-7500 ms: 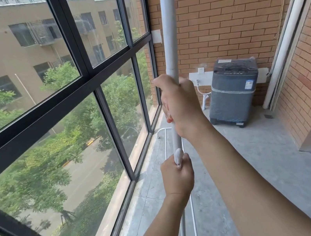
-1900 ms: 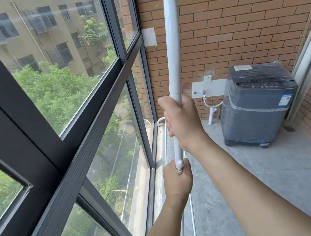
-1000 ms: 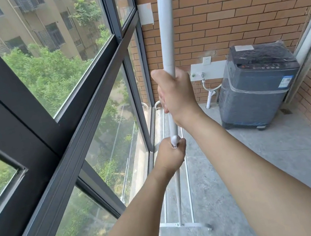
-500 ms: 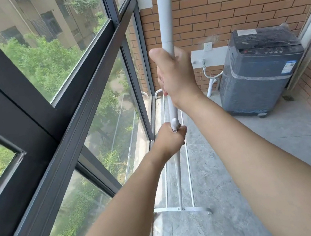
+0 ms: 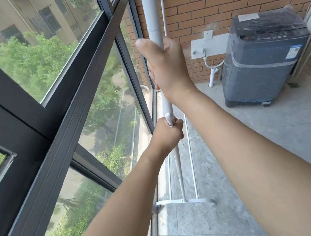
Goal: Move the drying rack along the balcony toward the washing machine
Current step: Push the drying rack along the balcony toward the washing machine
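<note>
A wall socket (image 5: 208,35) and tap (image 5: 204,53) (on a white panel) face the dark-framed window (image 5: 75,84).

The rack (image 5: 150,11) now stands nearer the washer (image 5: 262,58), its foot bar (image 5: 185,201) showing well below the left hand (image 5: 168,134); the right hand (image 5: 167,68) sits higher above it.

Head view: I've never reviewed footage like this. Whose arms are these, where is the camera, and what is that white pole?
There is no machine here. A camera worn on a person's head looks forward and down, so both bare arms reach in from below. The right hand grips the white metal upright pole of the drying rack; the left hand grips it lower down. The rack's white foot bar sits on the grey concrete balcony floor beside the black-framed window. The plastic-wrapped dark grey washing machine stands ahead.
</note>
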`<state>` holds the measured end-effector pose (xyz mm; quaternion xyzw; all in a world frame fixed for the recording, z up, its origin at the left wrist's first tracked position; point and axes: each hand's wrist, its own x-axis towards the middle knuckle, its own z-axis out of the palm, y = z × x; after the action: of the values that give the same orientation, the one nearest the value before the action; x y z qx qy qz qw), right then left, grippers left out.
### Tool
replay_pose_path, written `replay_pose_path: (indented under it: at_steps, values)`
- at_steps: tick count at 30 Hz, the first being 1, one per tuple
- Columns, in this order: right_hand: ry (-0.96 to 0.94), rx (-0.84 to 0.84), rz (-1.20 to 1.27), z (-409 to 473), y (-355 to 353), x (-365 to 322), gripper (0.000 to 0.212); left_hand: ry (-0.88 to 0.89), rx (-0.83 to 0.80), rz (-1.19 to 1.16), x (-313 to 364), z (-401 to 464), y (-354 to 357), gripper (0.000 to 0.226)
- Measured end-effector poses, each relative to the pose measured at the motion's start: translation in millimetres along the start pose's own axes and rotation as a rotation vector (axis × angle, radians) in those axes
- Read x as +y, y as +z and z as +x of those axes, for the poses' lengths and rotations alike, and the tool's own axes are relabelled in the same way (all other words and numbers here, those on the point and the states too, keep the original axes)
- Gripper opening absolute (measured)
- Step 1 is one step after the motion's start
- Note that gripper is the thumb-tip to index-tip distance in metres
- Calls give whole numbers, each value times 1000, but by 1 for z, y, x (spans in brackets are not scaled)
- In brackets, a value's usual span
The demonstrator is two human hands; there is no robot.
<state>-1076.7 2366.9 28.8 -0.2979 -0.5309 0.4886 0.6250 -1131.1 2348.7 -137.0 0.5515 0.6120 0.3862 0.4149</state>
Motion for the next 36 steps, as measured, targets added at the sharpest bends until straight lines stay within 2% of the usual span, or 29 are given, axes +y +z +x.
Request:
replay_pose_path:
  at_steps: [5, 11, 20, 28, 32, 36]
  values:
    - [15, -13, 35, 0, 7, 0, 32, 8, -5, 26, 1, -5, -7, 27]
    - [31, -51, 24, 0, 21, 3, 25, 25, 74, 123, -5, -5, -23, 28]
    - [17, -105, 1, 2, -3, 5, 31, -38, 54, 47, -3, -6, 0, 38]
    - [61, -121, -63, -1, -6, 4, 33, -57, 61, -23, 0, -9, 0, 36]
    - [58, -119, -132, -6, -7, -4, 33, -70, 58, 170, 3, -9, -6, 39]
    - [57, -132, -215, -13, -12, -9, 35, -75, -26, 281, 12, -10, -14, 41]
